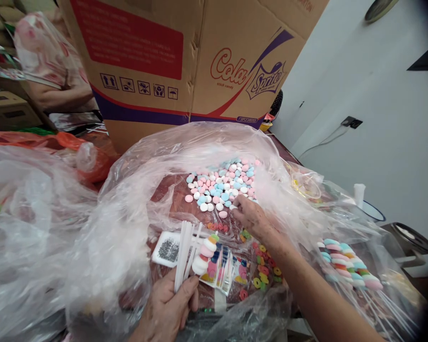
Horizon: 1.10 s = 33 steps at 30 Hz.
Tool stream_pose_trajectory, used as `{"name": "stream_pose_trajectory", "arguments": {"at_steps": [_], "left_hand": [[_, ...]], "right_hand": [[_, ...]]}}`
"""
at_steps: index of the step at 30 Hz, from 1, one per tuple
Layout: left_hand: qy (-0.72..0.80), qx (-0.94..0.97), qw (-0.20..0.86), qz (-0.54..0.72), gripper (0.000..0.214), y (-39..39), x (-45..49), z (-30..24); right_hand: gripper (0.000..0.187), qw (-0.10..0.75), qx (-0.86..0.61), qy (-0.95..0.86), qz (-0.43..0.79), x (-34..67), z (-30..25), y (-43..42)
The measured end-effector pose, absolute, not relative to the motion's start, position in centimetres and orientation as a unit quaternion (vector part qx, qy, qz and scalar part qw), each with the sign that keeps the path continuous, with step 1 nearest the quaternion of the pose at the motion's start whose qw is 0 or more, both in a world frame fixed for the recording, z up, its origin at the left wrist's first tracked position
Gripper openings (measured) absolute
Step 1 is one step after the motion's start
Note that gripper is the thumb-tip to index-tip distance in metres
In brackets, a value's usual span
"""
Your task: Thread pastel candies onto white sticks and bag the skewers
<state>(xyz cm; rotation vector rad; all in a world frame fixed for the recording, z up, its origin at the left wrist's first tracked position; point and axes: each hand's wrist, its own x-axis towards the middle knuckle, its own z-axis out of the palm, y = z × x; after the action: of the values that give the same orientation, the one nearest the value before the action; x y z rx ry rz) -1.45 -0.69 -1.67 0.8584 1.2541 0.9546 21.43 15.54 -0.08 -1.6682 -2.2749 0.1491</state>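
My left hand (171, 304) is closed around a bundle of white candy sticks (184, 251). Beside them a skewer of stacked candies (204, 256), white, pink and orange, leans above a printed plastic packet (221, 270); where its stick ends is hidden. My right hand (251, 216) reaches to the near edge of a pile of pink, blue and white oval candies (221, 187), its fingers pinched at a white candy (233, 207). Colourful gummy rings (262, 268) lie scattered below my right wrist, with small red ones (217, 227) nearer the pile.
Clear plastic sheeting (128, 204) surrounds the candies on the dark red table (174, 194). A large cardboard box (196, 61) stands behind. Finished candy skewers (349, 266) lie at right. At far left, a person (53, 61) sits behind an orange bag (96, 161).
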Motion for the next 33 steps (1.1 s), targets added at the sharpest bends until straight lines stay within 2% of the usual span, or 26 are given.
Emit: {"name": "stream_pose_trajectory", "arguments": {"at_steps": [6,12,21,29,33], "left_hand": [[0.541,0.388,0.626,0.406,0.046,-0.6,-1.5,-1.8],[0.548,0.378,0.622,0.413,0.045,-0.7,-1.4,-1.7],[0.555,0.372,0.619,0.412,0.041,-0.7,-1.4,-1.5],[0.564,0.368,0.613,0.414,0.04,-0.7,-1.2,-1.0],[0.557,0.367,0.62,0.414,0.041,-0.7,-1.4,-1.4]], "right_hand": [[0.013,0.12,-0.537,-0.833,0.064,19.0,0.2,15.6],[0.008,0.088,-0.508,-0.855,0.061,18.8,-0.3,15.5],[0.019,0.08,-0.512,-0.853,0.06,18.9,-0.4,15.6],[0.015,0.09,-0.533,-0.836,0.099,18.6,0.1,15.0],[0.007,0.107,-0.56,-0.809,0.141,18.9,0.6,14.9]]}}
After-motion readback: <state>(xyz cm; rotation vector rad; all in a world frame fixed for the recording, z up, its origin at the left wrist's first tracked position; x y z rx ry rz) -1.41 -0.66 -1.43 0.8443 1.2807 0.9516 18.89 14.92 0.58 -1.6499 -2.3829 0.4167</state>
